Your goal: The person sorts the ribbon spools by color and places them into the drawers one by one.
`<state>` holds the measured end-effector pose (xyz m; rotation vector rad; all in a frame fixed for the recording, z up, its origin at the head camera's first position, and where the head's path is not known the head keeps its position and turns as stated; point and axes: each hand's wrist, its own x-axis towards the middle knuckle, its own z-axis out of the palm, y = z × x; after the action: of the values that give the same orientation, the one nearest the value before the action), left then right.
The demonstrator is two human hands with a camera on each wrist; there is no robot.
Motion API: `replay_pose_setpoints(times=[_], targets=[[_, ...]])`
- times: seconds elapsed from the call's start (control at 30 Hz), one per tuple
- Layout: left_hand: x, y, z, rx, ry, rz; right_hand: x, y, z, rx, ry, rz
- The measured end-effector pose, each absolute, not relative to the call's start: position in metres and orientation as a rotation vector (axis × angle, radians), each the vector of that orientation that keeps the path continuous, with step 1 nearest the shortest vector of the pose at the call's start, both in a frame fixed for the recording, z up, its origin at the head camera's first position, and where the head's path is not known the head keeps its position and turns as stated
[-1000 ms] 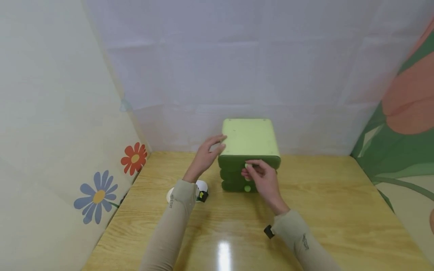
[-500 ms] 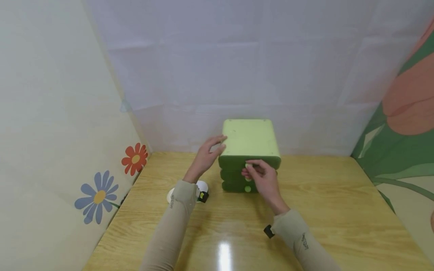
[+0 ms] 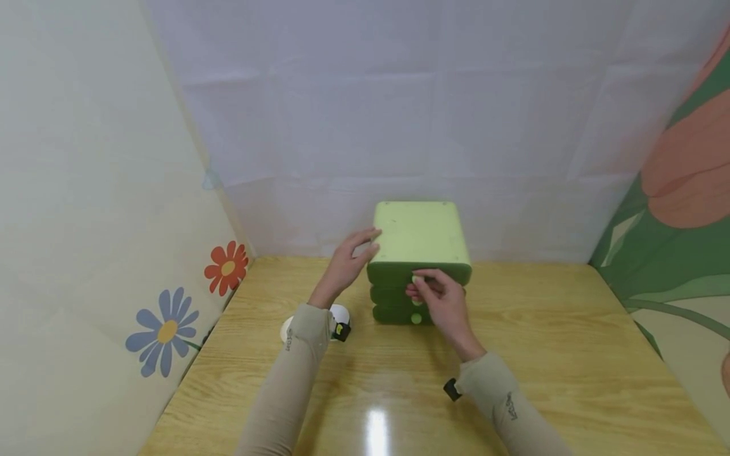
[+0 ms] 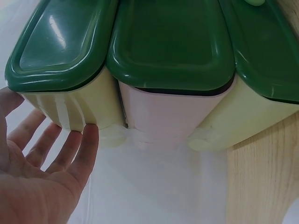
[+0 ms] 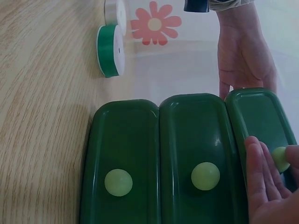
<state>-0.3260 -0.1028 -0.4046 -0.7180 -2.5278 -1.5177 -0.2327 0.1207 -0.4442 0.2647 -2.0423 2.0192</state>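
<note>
A small three-drawer cabinet (image 3: pixel 422 231) with a light green top and dark green drawer fronts stands on the table. My left hand (image 3: pixel 345 261) rests its spread fingertips against the cabinet's left side near the top; in the left wrist view they touch the cream wall (image 4: pixel 100 105) of the top tier. The middle tier (image 4: pixel 156 112) is pink there. My right hand (image 3: pixel 445 304) pinches the round pale green knob (image 5: pixel 280 159) of the top drawer (image 5: pixel 257 112) between thumb and finger. The middle knob (image 5: pixel 205 176) and bottom knob (image 5: pixel 118 182) are untouched. All drawer fronts look nearly flush.
Left of the cabinet, a green ribbon spool (image 5: pixel 110 51) and a white spool (image 5: pixel 115 14) stand on the wooden table (image 3: pixel 547 354), partly behind my left sleeve in the head view. A pale cloth wall (image 3: pixel 342 126) rises close behind the cabinet.
</note>
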Motion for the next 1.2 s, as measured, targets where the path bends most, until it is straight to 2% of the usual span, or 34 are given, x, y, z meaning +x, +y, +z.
replay_pose_setpoints(times=[0.33,0.7,0.9,1.2], targets=[[-0.328,-0.103,-0.407,-0.73,-2.52,-1.508,-0.23,0.125,-0.442,0.291,-2.097,2.026],[-0.328,-0.102,-0.406,-0.724,-2.545,-1.509,-0.218,0.147,-0.452,0.567,-2.151,1.932],[-0.328,-0.103,-0.406,-0.728,-2.537,-1.522,-0.217,0.158,-0.46,0.47,-2.217,1.91],[-0.327,-0.103,-0.406,-0.723,-2.534,-1.536,-0.22,0.153,-0.472,0.163,-2.359,1.954]])
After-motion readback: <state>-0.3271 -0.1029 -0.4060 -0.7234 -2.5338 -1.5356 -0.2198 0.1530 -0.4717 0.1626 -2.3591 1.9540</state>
